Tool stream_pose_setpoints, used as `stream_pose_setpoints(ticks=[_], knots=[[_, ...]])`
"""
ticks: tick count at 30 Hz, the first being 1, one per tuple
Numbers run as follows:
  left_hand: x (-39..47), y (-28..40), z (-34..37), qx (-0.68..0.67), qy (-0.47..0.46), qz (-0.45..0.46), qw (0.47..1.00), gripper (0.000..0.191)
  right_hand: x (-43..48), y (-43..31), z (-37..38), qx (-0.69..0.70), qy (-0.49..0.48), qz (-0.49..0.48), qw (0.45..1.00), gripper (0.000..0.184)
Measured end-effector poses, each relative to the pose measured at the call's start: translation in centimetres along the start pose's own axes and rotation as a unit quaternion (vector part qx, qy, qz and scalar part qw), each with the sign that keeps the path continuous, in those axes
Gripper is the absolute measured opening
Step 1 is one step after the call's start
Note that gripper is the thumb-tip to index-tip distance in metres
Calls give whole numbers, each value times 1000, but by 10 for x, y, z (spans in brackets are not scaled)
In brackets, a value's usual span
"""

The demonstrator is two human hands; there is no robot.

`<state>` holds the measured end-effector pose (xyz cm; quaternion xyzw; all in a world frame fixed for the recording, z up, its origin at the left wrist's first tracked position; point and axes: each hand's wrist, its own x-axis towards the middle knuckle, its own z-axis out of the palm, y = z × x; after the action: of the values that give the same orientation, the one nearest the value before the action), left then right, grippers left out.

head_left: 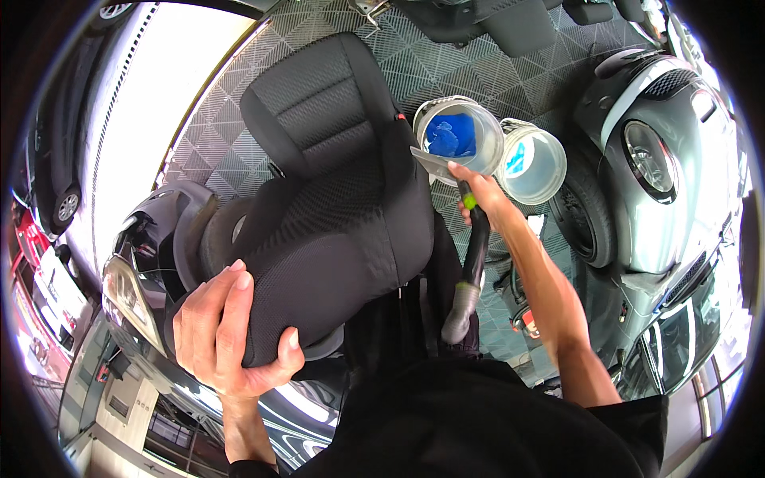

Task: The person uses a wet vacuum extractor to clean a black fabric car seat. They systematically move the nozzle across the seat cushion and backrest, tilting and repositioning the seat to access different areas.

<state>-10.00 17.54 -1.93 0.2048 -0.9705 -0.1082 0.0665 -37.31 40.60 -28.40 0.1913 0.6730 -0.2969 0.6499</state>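
A black fabric car seat (334, 173) stands in front of me, out of any car. My left hand (230, 334) grips the near corner of its padding, with the thumb and fingers spread around the edge. In my right hand (481, 194) is an upholstery extractor nozzle with a clear flat head (431, 162) and a green ring. A black hose (476, 245) runs from it down towards my legs. The head is beside the seat's right edge, above the rim of a bucket; I cannot tell whether it touches the fabric.
Two translucent buckets, a larger one (489, 128) and a smaller one (547, 173), stand right of the seat with blue material inside. A silver car (675, 221) flanks the right, a dark car (140, 299) the left. More seat parts (520, 30) lie ahead on the grey tiled floor (418, 60).
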Motion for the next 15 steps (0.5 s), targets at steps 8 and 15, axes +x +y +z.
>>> stream_pose_setpoints(ticks=[8, 15], knots=[[0, 0, -1, -14, -8, -6, 1000, 58, 86, -26, -9, -15, -39, 101, 994, 53], [-3, 1, -7, -2, -51, -17, 999, 59, 144, -38, -8, -24, -37, 115, 992, 56]])
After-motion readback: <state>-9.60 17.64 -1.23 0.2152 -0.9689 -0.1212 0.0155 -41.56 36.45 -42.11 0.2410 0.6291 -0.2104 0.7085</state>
